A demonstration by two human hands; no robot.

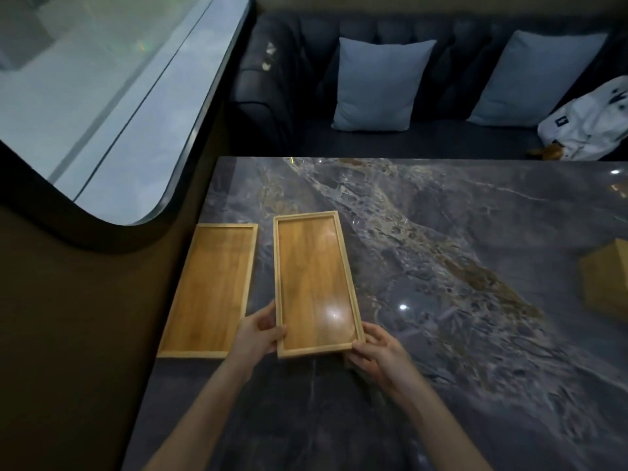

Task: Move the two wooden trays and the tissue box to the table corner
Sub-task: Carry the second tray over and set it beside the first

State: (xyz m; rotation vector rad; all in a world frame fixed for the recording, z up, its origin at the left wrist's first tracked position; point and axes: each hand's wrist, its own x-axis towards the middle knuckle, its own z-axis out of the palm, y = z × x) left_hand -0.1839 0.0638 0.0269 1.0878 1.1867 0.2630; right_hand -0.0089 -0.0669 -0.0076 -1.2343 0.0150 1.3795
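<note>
Two long wooden trays lie on the dark marble table (441, 334). The left tray (210, 290) rests flat along the table's left edge, by the wall. The right tray (314, 283) is gripped at its near end by both hands: my left hand (258, 334) holds the near left corner, my right hand (377, 351) the near right corner. Whether its near end is lifted off the table I cannot tell. A wooden tissue box (608, 280) stands at the far right of the table, cut off by the frame edge.
A dark sofa (441, 141) with two pale cushions (380, 85) runs behind the table's far edge. A white bag (588, 127) lies on the sofa at the right. A window (102, 96) and a dark wall border the table's left side.
</note>
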